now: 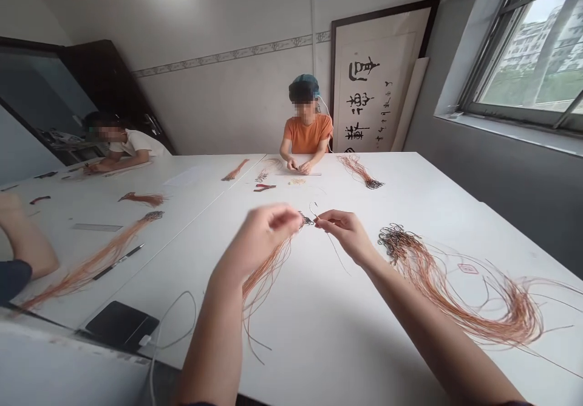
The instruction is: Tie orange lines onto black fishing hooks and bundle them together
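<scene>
Both my hands are raised over the white table. My left hand is closed around a bundle of thin copper-coloured wires with dark ends, which hangs down toward the table. My right hand pinches a single thin dark wire just right of the bundle's dark tips. The two hands are a few centimetres apart.
A large loose bundle of copper wires lies to my right. Across the table a person in an orange shirt handles wires, with red pliers nearby. Another person sits at left. A black tablet and a white cable lie near the front-left edge.
</scene>
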Demonstrator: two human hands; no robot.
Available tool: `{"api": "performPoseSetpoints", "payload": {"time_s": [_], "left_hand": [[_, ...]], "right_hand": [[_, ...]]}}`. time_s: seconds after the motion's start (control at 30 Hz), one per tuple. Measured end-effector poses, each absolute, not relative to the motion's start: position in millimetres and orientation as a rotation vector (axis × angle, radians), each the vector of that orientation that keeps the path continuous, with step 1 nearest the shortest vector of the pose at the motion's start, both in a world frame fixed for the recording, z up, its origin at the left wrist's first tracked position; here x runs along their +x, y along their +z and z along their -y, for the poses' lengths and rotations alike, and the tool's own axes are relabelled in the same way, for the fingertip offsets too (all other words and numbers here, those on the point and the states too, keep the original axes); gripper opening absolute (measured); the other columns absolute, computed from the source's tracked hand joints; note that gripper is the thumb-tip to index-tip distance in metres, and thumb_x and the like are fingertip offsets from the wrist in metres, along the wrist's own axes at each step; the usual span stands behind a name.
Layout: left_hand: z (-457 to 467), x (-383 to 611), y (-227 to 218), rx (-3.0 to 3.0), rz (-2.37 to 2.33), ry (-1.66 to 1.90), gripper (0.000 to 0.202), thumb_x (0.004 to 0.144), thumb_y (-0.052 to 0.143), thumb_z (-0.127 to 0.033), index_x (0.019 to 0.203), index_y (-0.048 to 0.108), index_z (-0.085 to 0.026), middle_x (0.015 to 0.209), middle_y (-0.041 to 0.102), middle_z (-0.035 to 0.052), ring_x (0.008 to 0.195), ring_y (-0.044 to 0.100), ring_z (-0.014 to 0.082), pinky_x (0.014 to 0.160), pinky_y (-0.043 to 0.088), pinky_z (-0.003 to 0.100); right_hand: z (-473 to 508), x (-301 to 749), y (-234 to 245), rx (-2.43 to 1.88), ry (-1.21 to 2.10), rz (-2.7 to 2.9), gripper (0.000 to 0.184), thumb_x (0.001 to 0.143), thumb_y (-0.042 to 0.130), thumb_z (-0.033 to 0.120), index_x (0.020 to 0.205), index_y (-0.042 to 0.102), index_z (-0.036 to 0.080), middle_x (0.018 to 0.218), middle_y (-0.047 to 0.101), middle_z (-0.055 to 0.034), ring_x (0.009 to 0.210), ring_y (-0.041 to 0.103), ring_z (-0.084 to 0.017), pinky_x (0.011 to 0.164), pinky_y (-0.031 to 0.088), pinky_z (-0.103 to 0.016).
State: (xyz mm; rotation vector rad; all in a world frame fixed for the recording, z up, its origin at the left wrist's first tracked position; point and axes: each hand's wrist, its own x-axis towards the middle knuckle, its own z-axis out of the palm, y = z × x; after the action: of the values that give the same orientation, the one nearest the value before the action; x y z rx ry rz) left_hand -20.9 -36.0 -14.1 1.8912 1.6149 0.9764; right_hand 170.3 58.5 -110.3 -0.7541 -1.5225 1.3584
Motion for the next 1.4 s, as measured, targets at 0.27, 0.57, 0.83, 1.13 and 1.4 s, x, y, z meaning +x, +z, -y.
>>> {"api": "performPoseSetpoints", "payload": {"time_s": [0.27,0.57,0.83,1.13,1.4], "left_hand": [[110,-46,-127,1.56,-1.98,0.143,0.034,0.091,0.059,-0.045,0.114,0.073,-0.024,0.118,0.075,0.0122,0.107,0.072,0.0319,0.083,0.052,0.039],[144,-78,-128,1.515,-2.256,-0.095,0.027,0.095,0.048,-0.045,0.094,0.062,-0.022,0.101,0.076,0.0105,0.095,0.072,0.0326,0.082,0.047,0.041],[133,-85,-118,1.514,-2.341,-0.122,0.032,0.099,0.04,-0.046,0.085,0.058,-0.023,0.091,0.075,0.0095,0.085,0.073,0.0324,0.071,0.044,0.036],[74,-20,-30,1.882,-1.978,0.525,0.047,0.095,0.058,-0.064,0.128,0.069,-0.031,0.111,0.077,0.0062,0.095,0.073,0.0259,0.083,0.051,0.035],[66,37,51,2.113,-1.456,1.725,0.02,0.096,0.072,-0.048,0.104,0.076,-0.03,0.082,0.074,-0.0036,0.081,0.068,0.0161,0.082,0.054,0.03]], "right_hand": [[-70,130,-190,-0.982,1.887,1.377,0.023,0.104,0.068,0.035,0.102,0.07,0.013,0.097,0.074,-0.0041,0.083,0.073,-0.016,0.077,0.063,-0.033],[-75,71,-206,-1.098,1.971,1.333,0.031,0.104,0.068,0.037,0.126,0.067,0.015,0.118,0.072,-0.0086,0.095,0.072,-0.019,0.081,0.064,-0.037],[-75,123,-196,-1.189,1.864,1.518,0.027,0.106,0.066,0.038,0.115,0.069,0.013,0.105,0.074,-0.0059,0.083,0.072,-0.016,0.073,0.063,-0.032],[-67,273,-171,-1.457,1.467,1.777,0.03,0.105,0.066,0.041,0.096,0.069,0.013,0.089,0.074,-0.0024,0.07,0.07,-0.013,0.065,0.059,-0.027],[-59,285,-199,-1.554,1.086,1.926,0.027,0.104,0.067,0.04,0.096,0.071,0.014,0.093,0.074,-0.0031,0.082,0.071,-0.016,0.08,0.061,-0.034]]}}
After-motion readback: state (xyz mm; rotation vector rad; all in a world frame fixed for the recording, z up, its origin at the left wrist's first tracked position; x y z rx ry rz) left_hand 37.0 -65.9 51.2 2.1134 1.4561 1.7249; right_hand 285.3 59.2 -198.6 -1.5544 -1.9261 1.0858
